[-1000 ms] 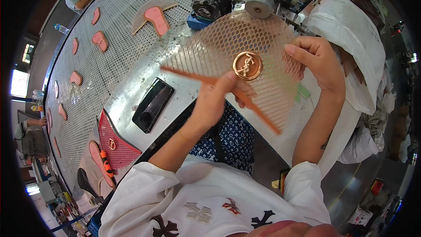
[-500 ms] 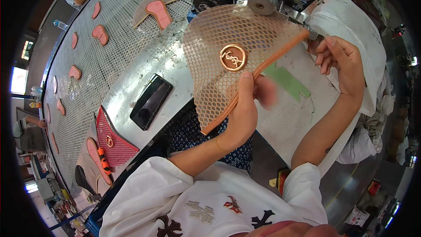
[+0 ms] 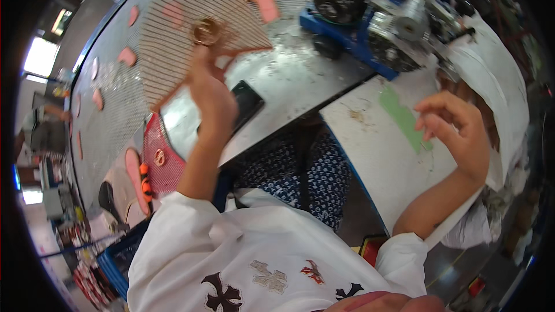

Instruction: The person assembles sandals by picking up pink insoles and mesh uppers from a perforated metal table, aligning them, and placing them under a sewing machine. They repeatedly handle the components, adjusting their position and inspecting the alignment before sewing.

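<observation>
My left hand (image 3: pixel 215 104) is closed on the trimmed lower edge of a see-through mesh panel (image 3: pixel 167 52), holding it up over the left side of the metal table. Blurred by motion, the panel has brown edging and a round gold emblem (image 3: pixel 206 32) just above my fingers. My right hand (image 3: pixel 454 124) hangs over the white board (image 3: pixel 370 138), beside a strip of green tape (image 3: pixel 402 115). Its fingers are loosely bent and apart, with nothing visible in them. Below the panel lies a black phone (image 3: pixel 247 104), partly hidden by my left wrist.
A blue-based machine (image 3: pixel 376 29) stands at the back, right of centre. Several pink cut pieces (image 3: pixel 262 1) lie across the table. At the left are a red mesh piece (image 3: pixel 167 162) and an orange-and-black handled tool (image 3: pixel 145 182). A white sack (image 3: pixel 491 75) bulges at the right.
My left hand has carried the mesh panel from in front of the machine leftward over the table. My right hand has dropped lower, toward the green tape. The view has shifted too.
</observation>
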Available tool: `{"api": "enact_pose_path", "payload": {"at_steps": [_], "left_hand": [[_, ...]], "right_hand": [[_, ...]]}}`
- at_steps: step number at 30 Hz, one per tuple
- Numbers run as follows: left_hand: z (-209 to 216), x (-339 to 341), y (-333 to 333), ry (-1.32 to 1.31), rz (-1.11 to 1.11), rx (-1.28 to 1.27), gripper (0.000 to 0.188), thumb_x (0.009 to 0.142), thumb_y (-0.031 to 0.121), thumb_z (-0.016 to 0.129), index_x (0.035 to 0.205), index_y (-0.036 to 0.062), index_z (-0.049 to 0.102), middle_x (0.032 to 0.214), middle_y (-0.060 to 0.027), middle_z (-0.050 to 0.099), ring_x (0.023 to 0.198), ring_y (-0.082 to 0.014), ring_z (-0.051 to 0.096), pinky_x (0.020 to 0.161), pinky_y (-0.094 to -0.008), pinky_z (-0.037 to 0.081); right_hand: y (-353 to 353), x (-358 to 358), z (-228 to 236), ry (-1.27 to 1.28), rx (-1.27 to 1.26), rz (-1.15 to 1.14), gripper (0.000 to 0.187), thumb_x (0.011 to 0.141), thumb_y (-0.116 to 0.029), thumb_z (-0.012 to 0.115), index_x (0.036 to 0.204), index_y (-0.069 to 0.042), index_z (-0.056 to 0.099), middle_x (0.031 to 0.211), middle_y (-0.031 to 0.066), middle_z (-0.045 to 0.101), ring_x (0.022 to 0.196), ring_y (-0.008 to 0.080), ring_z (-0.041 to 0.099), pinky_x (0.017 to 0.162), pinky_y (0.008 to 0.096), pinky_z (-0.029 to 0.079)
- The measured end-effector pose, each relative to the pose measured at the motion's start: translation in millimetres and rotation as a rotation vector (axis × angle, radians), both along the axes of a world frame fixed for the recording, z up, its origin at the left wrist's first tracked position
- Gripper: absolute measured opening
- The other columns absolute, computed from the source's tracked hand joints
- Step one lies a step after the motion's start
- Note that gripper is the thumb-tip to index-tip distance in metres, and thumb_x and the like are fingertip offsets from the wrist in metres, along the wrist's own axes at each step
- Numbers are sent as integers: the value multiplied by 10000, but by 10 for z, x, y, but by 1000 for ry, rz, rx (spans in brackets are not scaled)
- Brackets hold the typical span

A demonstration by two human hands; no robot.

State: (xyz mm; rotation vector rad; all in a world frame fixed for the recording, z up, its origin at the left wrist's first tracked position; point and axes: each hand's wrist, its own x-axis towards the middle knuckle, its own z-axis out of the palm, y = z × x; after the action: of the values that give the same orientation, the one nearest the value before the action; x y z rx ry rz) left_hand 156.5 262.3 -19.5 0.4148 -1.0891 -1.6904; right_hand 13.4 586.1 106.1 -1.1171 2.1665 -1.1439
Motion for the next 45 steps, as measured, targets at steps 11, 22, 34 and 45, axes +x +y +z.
{"api": "enact_pose_path", "payload": {"at_steps": [11,22,34,45], "left_hand": [[-126,936,-2316,-959,644,-1159,588,847,34,494,1428,-12,408,1418,-230,470,1301,-409,452,1115,-444,335],[-1213,362,-2947,-1632,-65,-1251,554,998,379,348,1526,217,300,1569,-144,303,1442,-361,277,1130,-604,252],[-1180,-400,-3787,-1470,361,-964,752,891,537,495,1426,21,378,1372,-273,486,1268,-467,456,1047,-549,373],[-1087,-1299,-4291,-1635,474,-503,932,775,345,640,1437,-153,213,1409,-281,437,1349,-435,375,1067,-516,373]], "right_hand": [[-629,405,-258,55,177,351,229,839,-89,694,1046,4,673,781,102,690,683,147,661,649,261,515],[-807,538,-1548,-33,289,-55,168,886,-156,693,954,-3,698,678,74,688,591,86,638,511,230,450],[-576,405,-1948,-255,-316,-170,374,979,-301,553,883,40,675,619,65,621,478,65,488,456,199,353],[-576,377,-1881,-271,-269,-213,308,975,-223,556,864,39,674,600,63,604,509,89,557,472,211,412]]}}
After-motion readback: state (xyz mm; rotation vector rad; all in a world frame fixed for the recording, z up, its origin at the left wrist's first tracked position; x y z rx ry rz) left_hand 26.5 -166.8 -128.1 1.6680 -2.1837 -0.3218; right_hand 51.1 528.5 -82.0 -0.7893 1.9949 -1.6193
